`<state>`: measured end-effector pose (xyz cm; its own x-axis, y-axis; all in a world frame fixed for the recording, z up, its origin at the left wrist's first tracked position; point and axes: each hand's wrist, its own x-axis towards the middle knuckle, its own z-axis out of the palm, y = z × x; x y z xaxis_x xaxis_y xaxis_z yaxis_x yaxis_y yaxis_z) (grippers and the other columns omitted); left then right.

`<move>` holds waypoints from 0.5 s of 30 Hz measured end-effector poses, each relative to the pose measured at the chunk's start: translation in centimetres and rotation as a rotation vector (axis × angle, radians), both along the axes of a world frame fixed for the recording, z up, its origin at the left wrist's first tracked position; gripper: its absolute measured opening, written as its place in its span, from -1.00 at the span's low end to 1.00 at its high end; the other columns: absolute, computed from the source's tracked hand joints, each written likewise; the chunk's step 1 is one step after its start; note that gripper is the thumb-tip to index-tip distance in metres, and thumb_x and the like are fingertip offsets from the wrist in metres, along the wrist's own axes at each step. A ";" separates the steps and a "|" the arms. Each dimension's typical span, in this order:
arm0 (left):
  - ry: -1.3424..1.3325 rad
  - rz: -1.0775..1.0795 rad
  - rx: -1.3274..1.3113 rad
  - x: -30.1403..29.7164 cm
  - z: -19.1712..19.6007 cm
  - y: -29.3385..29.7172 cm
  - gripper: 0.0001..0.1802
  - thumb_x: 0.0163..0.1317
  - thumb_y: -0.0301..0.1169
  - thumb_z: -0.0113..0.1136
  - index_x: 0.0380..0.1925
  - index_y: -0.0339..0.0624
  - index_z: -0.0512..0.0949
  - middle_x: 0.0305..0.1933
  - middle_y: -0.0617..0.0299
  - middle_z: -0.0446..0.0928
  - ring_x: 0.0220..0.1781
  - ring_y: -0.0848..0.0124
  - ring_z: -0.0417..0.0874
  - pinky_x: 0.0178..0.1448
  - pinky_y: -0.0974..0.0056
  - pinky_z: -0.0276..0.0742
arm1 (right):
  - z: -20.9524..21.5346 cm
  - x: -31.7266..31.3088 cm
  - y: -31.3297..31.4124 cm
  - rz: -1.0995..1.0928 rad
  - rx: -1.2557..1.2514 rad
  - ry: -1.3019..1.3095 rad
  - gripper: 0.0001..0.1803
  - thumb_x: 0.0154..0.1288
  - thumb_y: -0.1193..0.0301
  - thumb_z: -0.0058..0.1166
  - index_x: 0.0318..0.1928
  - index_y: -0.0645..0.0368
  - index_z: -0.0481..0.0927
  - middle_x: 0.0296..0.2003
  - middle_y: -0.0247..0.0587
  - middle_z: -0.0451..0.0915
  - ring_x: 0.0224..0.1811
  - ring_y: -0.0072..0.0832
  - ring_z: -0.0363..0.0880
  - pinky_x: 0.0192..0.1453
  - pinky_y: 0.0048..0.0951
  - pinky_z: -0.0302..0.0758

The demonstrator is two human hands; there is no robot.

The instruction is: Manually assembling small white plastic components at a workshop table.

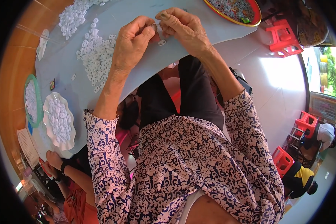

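Your left hand and right hand nearly meet at top centre, fingers pinched narrow, blocking any view of what they hold; small white pieces crowd upper left, a red tray upper right.

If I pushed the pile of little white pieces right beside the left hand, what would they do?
The white pieces would probably slide and scatter, since they lie loose, and hardly roll, because most look flat. Each one is likely very light, being so small next to the left hand. They look stiff, maybe plastic, though I can't be sure.
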<state>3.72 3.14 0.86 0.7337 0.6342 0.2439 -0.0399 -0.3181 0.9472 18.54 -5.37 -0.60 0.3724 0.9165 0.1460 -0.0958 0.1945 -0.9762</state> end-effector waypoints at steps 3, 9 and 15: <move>0.040 -0.052 -0.062 -0.1 0.2 0.1 -0.82 0.26 -0.38 0.06 -0.31 -0.27 0.54 -0.53 0.36 0.52 -0.48 0.63 0.43 -0.37 0.46 0.37 | 0.0 0.3 -0.4 0.045 0.007 -0.071 -0.74 0.38 0.30 0.06 -0.21 0.29 0.57 -0.51 -0.42 0.42 -0.44 -0.69 0.36 -0.35 -0.60 0.37; -0.011 -0.044 -0.079 0.2 0.1 -0.4 -0.82 0.28 -0.36 0.07 -0.31 -0.26 0.54 -0.54 0.39 0.51 -0.47 0.66 0.41 -0.38 0.50 0.34 | -0.1 0.1 -0.4 0.039 -0.007 -0.031 -0.75 0.37 0.31 0.07 -0.28 0.30 0.56 -0.53 -0.40 0.44 -0.48 -0.70 0.39 -0.38 -0.62 0.38; -0.038 0.056 0.155 0.6 0.1 -0.8 -0.86 0.26 -0.41 0.08 -0.31 -0.27 0.52 -0.57 0.37 0.47 -0.50 0.63 0.39 -0.39 0.46 0.34 | 0.3 -0.3 -0.4 -0.064 -0.005 -0.126 -0.69 0.30 0.23 0.17 -0.34 0.29 0.61 -0.60 -0.42 0.49 -0.56 -0.70 0.42 -0.43 -0.63 0.42</move>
